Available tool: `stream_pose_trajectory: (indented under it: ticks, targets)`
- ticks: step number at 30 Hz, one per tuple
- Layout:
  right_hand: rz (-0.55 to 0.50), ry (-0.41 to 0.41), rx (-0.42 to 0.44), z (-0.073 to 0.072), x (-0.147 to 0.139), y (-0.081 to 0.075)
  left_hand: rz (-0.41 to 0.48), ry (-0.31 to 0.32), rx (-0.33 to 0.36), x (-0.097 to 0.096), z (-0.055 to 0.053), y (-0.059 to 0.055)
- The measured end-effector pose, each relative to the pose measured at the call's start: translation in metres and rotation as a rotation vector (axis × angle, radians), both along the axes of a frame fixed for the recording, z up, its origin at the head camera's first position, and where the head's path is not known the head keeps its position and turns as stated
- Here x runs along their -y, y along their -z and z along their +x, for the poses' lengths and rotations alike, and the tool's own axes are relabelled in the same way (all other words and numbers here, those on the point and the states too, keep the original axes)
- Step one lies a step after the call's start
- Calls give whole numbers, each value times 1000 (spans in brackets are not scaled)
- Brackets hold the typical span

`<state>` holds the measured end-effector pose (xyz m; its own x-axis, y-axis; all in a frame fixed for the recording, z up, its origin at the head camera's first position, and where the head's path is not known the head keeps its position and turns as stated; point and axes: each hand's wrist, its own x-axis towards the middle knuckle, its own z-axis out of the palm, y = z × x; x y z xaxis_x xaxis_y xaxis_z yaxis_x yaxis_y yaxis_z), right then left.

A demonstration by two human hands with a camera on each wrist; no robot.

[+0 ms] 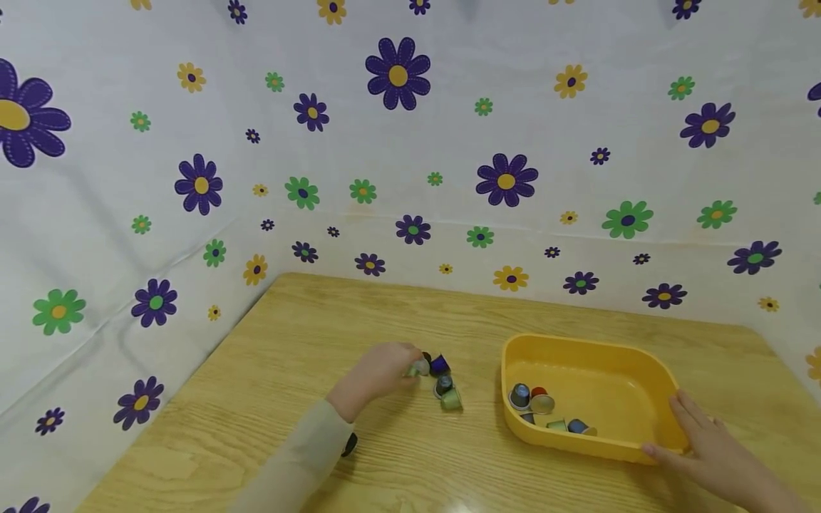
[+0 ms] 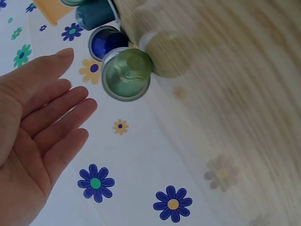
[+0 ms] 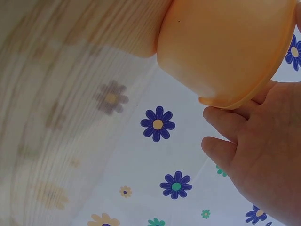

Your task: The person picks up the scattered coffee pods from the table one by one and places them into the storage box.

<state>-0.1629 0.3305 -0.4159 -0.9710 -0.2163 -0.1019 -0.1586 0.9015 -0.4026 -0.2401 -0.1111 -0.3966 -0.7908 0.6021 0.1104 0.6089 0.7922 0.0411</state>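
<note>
My left hand (image 1: 385, 367) reaches over the table to a small cluster of coffee capsules. In the left wrist view its fingers are extended and apart from a green capsule (image 2: 126, 77). Close by in the head view lie a dark blue capsule (image 1: 440, 365), a grey-blue capsule (image 1: 443, 387) and another green capsule (image 1: 452, 399). My right hand (image 1: 715, 445) holds the front right corner of a yellow tub (image 1: 577, 445), fingers over the rim. Several capsules, among them a blue one (image 1: 520, 395), lie at the tub's left side.
A black capsule (image 1: 349, 445) lies beside the left sleeve (image 1: 308, 445), partly covered by it. The wooden table (image 1: 410, 313) meets a flower-patterned cloth (image 1: 442, 142) at its back and left edges.
</note>
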Motion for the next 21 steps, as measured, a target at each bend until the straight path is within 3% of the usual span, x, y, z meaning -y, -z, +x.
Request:
stream_pose_trajectory:
  ticks: [6, 21]
  targets:
    - [5, 2, 3, 0, 0, 0, -75, -2, 58, 1, -6, 4]
    - [-18, -19, -33, 2, -2, 4, -62, -48, 228, 4, -11, 8]
